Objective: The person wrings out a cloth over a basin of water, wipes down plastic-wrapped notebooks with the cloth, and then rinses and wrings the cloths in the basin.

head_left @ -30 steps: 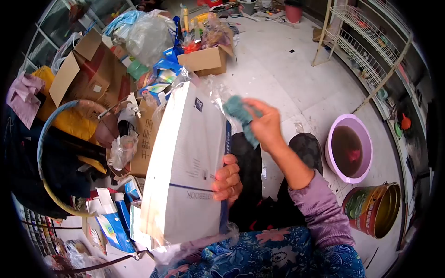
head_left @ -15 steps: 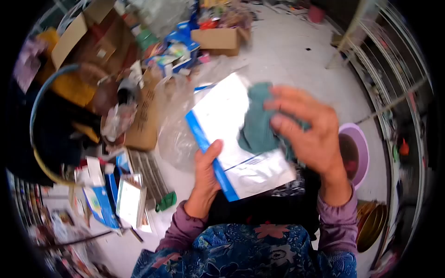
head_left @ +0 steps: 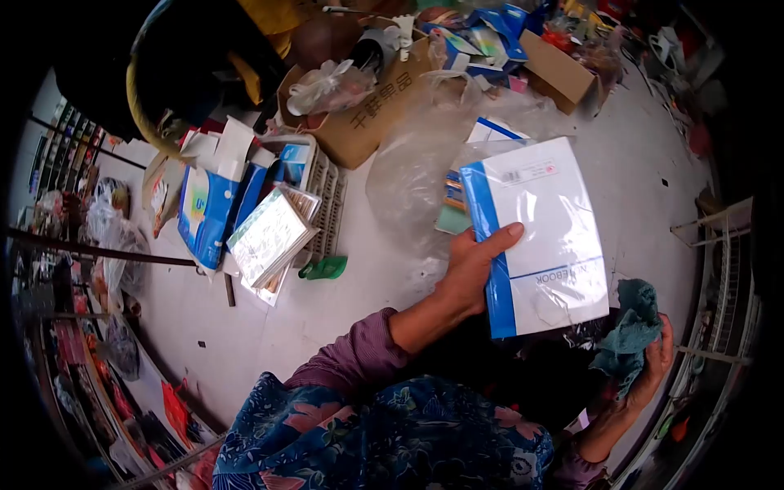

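A white notebook with a blue spine and a clear, shiny wrapper is held up in front of me, slightly tilted. My left hand grips its left edge, thumb on the cover and the other fingers hidden behind. To the right of the notebook, my right hand holds a crumpled teal cloth, apart from the cover. Behind the notebook, a clear plastic bag lies on the floor, with another blue-and-white item partly showing.
At left, a stack of books leans on a plastic basket beside a blue-and-white box. A cardboard box stands behind. A green object lies on the floor. Wire shelving is at right, stocked shelves at lower left.
The view has swung left. The notebook has been turned to show its blue spine and label. My right hand has moved off the cover to the right with the cloth.
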The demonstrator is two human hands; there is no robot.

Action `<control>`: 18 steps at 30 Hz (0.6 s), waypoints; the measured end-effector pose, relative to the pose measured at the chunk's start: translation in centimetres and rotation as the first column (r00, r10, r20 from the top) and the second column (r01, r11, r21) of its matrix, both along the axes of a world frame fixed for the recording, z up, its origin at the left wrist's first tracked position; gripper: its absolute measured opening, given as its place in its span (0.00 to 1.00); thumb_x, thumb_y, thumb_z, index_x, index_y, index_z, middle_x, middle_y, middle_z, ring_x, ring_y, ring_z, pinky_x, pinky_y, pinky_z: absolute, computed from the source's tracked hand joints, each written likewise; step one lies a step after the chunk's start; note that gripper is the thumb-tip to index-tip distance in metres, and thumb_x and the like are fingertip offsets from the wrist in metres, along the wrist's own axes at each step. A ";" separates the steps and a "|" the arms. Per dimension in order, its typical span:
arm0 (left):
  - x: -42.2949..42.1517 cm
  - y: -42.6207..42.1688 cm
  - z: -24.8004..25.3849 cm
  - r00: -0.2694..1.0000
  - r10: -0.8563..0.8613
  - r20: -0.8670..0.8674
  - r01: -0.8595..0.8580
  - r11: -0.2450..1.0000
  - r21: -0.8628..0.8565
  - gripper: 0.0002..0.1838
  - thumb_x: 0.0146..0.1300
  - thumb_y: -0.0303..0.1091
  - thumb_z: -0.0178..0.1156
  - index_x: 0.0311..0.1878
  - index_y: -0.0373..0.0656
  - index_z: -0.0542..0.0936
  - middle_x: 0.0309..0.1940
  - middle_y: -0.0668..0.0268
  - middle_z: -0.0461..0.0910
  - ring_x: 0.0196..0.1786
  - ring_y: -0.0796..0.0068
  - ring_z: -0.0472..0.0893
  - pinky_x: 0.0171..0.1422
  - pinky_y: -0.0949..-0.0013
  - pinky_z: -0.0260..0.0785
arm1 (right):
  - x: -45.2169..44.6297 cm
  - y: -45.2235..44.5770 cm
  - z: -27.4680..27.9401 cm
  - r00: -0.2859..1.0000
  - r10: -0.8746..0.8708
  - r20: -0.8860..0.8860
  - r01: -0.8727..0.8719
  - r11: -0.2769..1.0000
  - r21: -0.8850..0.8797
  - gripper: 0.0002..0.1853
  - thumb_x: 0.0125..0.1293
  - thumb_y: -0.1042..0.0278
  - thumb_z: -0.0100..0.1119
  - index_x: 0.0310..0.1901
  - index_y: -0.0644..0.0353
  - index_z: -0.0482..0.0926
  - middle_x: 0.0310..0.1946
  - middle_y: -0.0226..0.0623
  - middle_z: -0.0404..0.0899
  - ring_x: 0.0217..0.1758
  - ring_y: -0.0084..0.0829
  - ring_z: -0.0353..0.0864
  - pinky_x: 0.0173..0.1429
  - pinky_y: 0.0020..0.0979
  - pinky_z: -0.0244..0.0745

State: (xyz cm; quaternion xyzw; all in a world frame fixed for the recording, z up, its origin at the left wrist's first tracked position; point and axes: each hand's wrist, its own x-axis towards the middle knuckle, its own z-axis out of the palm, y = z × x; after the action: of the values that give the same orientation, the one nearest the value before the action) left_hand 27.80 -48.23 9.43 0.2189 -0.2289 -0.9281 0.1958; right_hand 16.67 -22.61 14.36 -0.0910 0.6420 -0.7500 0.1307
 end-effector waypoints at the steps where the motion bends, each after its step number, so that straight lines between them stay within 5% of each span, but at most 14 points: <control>1: 0.5 -0.5 -0.4 1.000 0.025 0.019 -0.025 0.999 0.041 0.25 0.61 0.33 0.61 0.57 0.30 0.67 0.48 0.51 0.76 0.47 0.60 0.80 0.51 0.60 0.77 | 0.0 -0.2 0.0 1.000 0.003 0.014 -0.003 1.000 -0.001 0.21 0.61 0.64 0.59 0.52 0.66 0.70 0.42 0.41 0.78 0.41 0.32 0.79 0.47 0.31 0.77; 6: 4.7 -3.3 -1.5 0.963 0.259 0.074 -0.269 0.948 0.170 0.27 0.61 0.36 0.61 0.59 0.30 0.66 0.50 0.49 0.75 0.50 0.56 0.79 0.56 0.56 0.74 | -0.4 -1.0 -0.4 0.994 -0.047 0.096 0.048 0.999 -0.005 0.21 0.62 0.66 0.57 0.54 0.66 0.69 0.42 0.41 0.78 0.41 0.32 0.79 0.47 0.32 0.78; 8: 7.3 -4.8 -2.1 0.926 0.371 0.071 -0.377 0.922 0.092 0.29 0.61 0.38 0.61 0.60 0.32 0.65 0.53 0.50 0.74 0.53 0.56 0.77 0.61 0.56 0.70 | -0.7 -1.3 -0.6 0.987 -0.082 0.135 0.081 0.997 0.011 0.22 0.62 0.68 0.56 0.56 0.66 0.68 0.44 0.42 0.77 0.43 0.33 0.79 0.48 0.32 0.78; 12: 13.2 -7.8 -2.3 0.709 0.695 0.120 -0.693 0.718 -0.064 0.28 0.61 0.37 0.60 0.62 0.37 0.66 0.57 0.55 0.73 0.58 0.55 0.74 0.66 0.53 0.65 | -2.2 -0.6 -2.1 0.984 -0.008 0.175 0.010 1.000 -0.006 0.24 0.62 0.69 0.55 0.59 0.65 0.66 0.47 0.43 0.77 0.46 0.34 0.79 0.50 0.34 0.77; 18: 21.3 -12.7 -5.0 0.318 0.938 0.137 -0.938 0.332 -0.103 0.25 0.67 0.41 0.52 0.63 0.39 0.65 0.61 0.58 0.70 0.61 0.57 0.72 0.65 0.50 0.65 | -3.7 0.5 -3.1 0.975 0.029 0.219 -0.016 0.998 -0.063 0.25 0.61 0.66 0.56 0.59 0.64 0.66 0.50 0.42 0.75 0.48 0.35 0.78 0.51 0.34 0.77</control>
State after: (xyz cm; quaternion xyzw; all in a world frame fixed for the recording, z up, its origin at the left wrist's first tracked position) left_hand 49.12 -60.90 4.41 0.3894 -0.0779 -0.6209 0.6759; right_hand 13.00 -22.12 11.23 -0.0186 0.5995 -0.7730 0.2065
